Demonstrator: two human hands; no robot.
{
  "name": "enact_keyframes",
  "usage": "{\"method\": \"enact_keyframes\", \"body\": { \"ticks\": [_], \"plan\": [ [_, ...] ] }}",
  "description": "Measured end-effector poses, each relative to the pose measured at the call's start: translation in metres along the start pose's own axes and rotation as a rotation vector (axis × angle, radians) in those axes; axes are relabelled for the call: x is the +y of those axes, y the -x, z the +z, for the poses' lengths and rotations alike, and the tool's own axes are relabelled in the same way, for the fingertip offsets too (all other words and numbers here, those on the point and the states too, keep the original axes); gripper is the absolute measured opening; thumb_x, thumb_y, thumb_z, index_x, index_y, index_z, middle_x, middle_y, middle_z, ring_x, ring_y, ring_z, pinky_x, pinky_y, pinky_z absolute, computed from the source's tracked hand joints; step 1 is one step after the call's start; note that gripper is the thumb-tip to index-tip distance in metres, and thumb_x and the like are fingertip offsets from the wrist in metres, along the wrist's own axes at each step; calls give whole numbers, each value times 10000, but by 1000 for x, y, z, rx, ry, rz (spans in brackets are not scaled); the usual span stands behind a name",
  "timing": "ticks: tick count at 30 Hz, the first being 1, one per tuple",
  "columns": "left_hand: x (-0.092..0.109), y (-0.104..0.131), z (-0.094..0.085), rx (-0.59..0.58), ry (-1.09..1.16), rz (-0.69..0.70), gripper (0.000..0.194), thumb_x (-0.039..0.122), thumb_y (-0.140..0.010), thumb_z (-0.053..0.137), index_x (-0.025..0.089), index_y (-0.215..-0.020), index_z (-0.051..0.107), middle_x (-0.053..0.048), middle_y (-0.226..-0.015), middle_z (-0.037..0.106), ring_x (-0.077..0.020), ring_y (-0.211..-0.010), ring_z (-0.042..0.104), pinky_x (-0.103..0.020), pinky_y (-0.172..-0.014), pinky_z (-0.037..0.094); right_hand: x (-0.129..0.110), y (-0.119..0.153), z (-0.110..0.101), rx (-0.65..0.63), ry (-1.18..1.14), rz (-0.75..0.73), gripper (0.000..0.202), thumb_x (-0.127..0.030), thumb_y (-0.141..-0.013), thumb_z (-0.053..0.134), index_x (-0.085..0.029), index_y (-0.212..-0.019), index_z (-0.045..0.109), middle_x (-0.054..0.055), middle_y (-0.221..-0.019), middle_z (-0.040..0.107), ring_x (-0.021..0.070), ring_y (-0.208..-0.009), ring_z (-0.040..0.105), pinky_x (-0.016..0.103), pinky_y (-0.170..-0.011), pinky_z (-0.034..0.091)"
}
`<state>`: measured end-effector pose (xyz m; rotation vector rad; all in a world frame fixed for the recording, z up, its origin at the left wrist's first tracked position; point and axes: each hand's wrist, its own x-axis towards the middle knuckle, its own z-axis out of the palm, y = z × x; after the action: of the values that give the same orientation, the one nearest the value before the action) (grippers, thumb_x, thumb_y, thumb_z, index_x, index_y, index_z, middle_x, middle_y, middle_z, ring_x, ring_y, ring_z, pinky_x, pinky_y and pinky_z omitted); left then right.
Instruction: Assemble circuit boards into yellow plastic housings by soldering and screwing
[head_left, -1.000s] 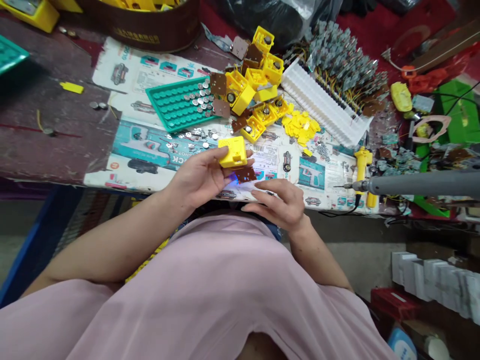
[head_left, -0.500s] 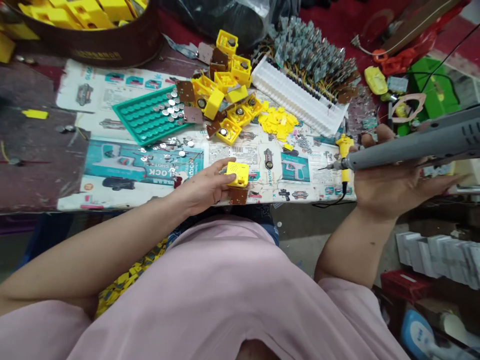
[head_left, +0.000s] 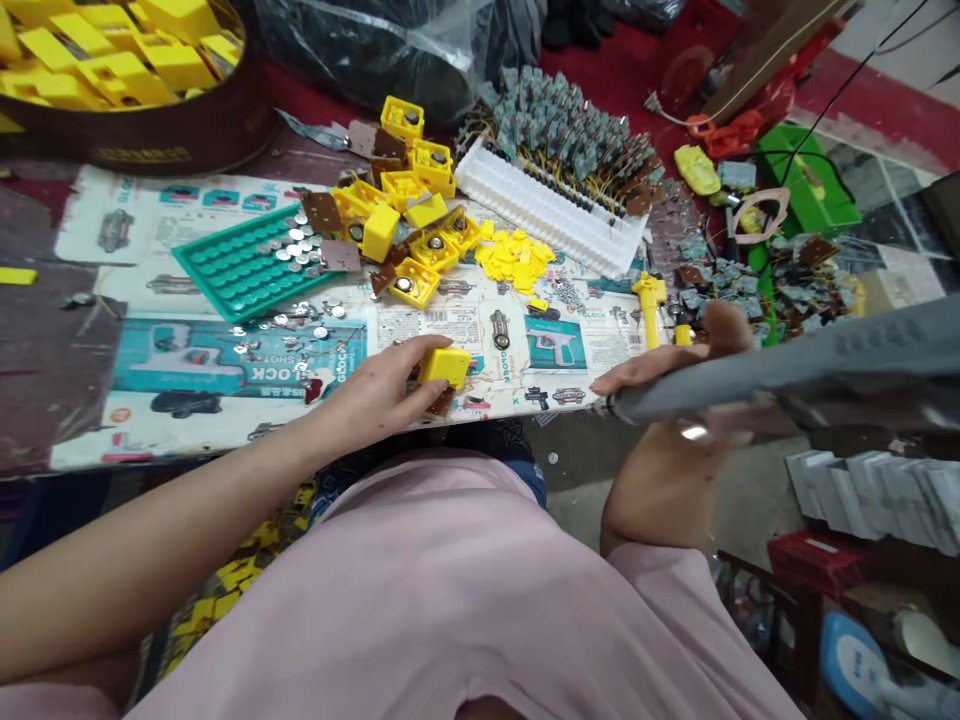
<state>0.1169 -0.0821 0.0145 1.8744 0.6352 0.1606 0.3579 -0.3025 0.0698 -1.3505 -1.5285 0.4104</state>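
My left hand is closed on a yellow plastic box above the near edge of the table. A brown flap shows below the box, partly behind my thumb. At the right, a grey electric screwdriver slants across the view, its tip end pointing left. Behind the tool is my right hand, its visible fingers spread and stretched out, none crossing the tool's front. The palm is mostly hidden. Just under the tool a bright glint shows, too blurred to name.
A green tray with coin cells lies left of a heap of open yellow boxes. Small yellow pieces are piled beside a white foam rack with grey wired parts. A yellow tool and a brown tub are on the table.
My left hand has turned the yellow box, so a plain face now shows instead of the perforated one. My right hand and the screwdriver are lower and further left. The view has shifted.
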Motion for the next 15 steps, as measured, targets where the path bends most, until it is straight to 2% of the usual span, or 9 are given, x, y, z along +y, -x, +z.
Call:
{"method": "enact_keyframes", "body": {
  "ticks": [2,4,6,8,11,13,15],
  "plan": [
    [-6,-4,-3,21,-53,56,433,405,-801,695,203,-1183,680,-137,-1327,618,-353,-1258,537,-411,-1143,337,0,-8,7,4,-22,73,763,-678,-841,618,-408,-1490,323,-5,-804,702,197,-656,717,350,-573,607],
    [-12,-6,-6,4,-160,100,473,460,-829,632,164,-1197,669,-174,-1391,572,-384,-1324,481,-465,-1181,292,5,-18,14,158,-10,128,827,-584,-742,786,-347,-1440,410,-29,-751,674,173,-632,682,327,-586,595],
    [-13,-7,-11,-13,-283,125,541,500,-859,563,139,-1255,636,-195,-1432,536,-408,-1356,448,-522,-1194,269,12,-29,23,358,-65,177,727,-532,-714,823,-308,-1329,507,-64,-679,614,127,-577,616,288,-590,570],
    [-8,-10,-17,9,-358,159,562,523,-883,527,151,-1296,610,-188,-1434,537,-401,-1356,459,-532,-1194,288,18,-41,33,485,-167,228,621,-582,-722,788,-293,-1218,551,-81,-660,565,105,-581,594,272,-635,574],
    [13,-20,-24,64,-404,294,485,510,-929,490,204,-1286,611,-140,-1391,590,-333,-1294,549,-488,-1147,403,23,-60,48,547,-188,221,618,-692,-763,674,-269,-1195,545,-35,-784,646,151,-751,688,344,-771,620],
    [34,-30,-26,102,-433,447,450,485,-956,464,220,-1293,599,-113,-1379,612,-296,-1266,587,-474,-1110,463,24,-71,59,556,-167,213,593,-707,-762,658,-256,-1136,563,-33,-753,664,166,-680,693,375,-717,633],
    [60,-40,-23,161,-436,608,478,467,-971,451,217,-1370,537,-110,-1422,590,-280,-1306,572,-473,-1115,475,24,-79,72,615,-112,235,500,-661,-767,687,-256,-1038,573,-69,-637,606,149,-536,624,359,-610,609]
  ]
}}
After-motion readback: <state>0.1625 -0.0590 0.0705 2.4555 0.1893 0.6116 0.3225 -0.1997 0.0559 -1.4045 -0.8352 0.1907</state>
